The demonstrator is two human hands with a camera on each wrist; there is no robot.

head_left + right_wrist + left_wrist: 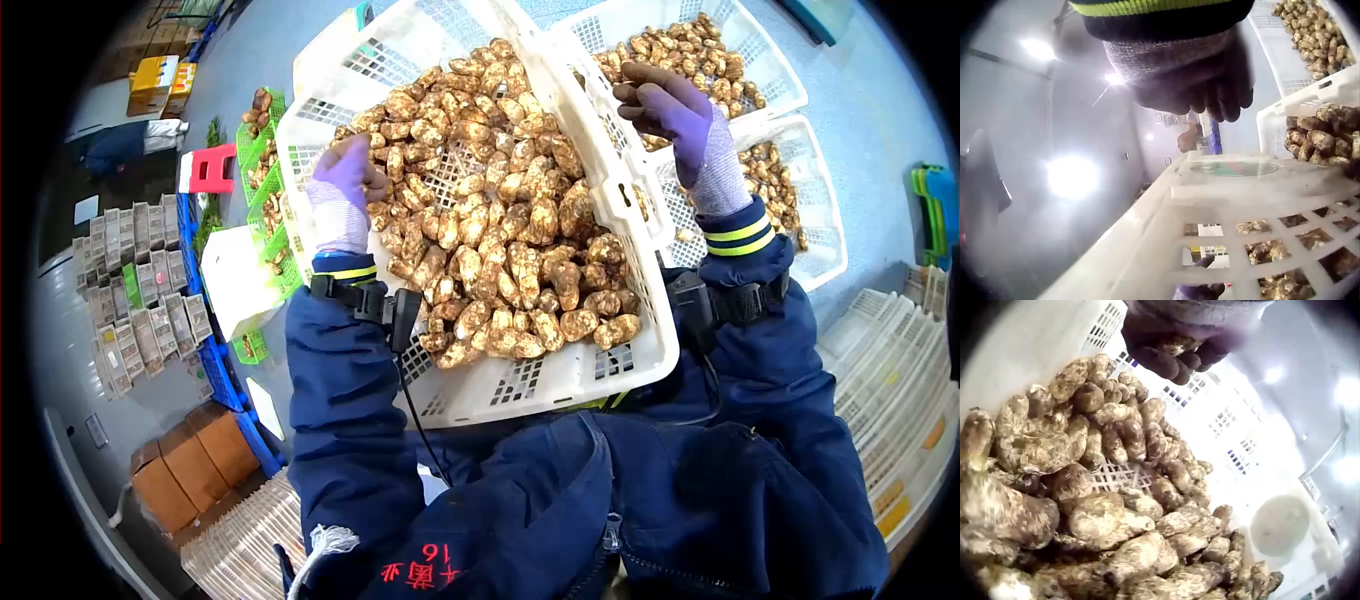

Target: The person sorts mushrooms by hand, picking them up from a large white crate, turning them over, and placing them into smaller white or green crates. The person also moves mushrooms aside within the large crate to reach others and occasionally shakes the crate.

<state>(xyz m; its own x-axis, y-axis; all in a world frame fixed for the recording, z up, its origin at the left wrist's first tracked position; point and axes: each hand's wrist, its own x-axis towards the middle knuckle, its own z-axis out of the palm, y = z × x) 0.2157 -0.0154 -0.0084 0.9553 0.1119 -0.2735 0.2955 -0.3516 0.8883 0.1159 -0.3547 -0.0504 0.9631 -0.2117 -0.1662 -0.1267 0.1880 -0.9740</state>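
Note:
A large white slatted crate (pixel 660 365) in front of me holds a heap of muddy brown-and-cream taro corms (pixel 520 235). My gloved left hand (pixel 340 190) is over the crate's left side, above the heap. Its fingers curl round a taro corm (pixel 1180 345), part of which shows between fingers and palm in the left wrist view. The gloved right hand (pixel 685 115) hangs above the crate's right wall, close to two smaller-looking crates. Its fingers are loosely bent, and nothing shows in them.
Beyond the right wall, a far white crate (pixel 785 60) and a nearer white crate (pixel 830 220) hold more taro. On the left stand green baskets (pixel 285 265), a red stool (pixel 212 168) and a white box (pixel 235 280). Stacked white crates (pixel 885 370) rise at the right.

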